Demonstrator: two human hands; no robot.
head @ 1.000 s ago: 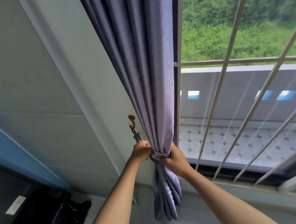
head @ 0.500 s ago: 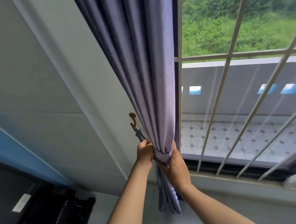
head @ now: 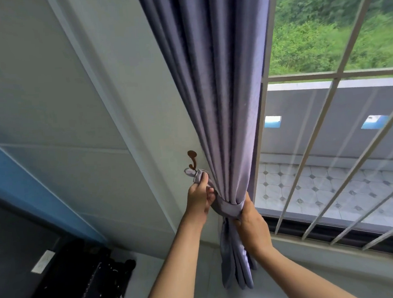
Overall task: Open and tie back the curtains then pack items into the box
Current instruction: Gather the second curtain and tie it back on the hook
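A purple curtain [head: 220, 100] hangs gathered at the window's left side. A matching fabric tieback [head: 230, 208] wraps around the bunched folds. My left hand [head: 198, 201] grips the tieback's end, its loop [head: 190, 172] lying just under a brown wall hook [head: 192, 159]. My right hand [head: 250, 222] holds the gathered curtain and the band from the right and below. The curtain's tail [head: 236, 267] hangs down between my forearms. No box is in view.
A barred window [head: 343, 138] fills the right side, with a dark sill [head: 336, 234] below it. A pale wall [head: 72, 111] is at left. A black case [head: 89, 286] sits on the floor at the lower left.
My left hand has pulled the tieback's end up and left, bringing the loop close to the hook. The band now shows wrapped around the curtain. The view has moved closer.
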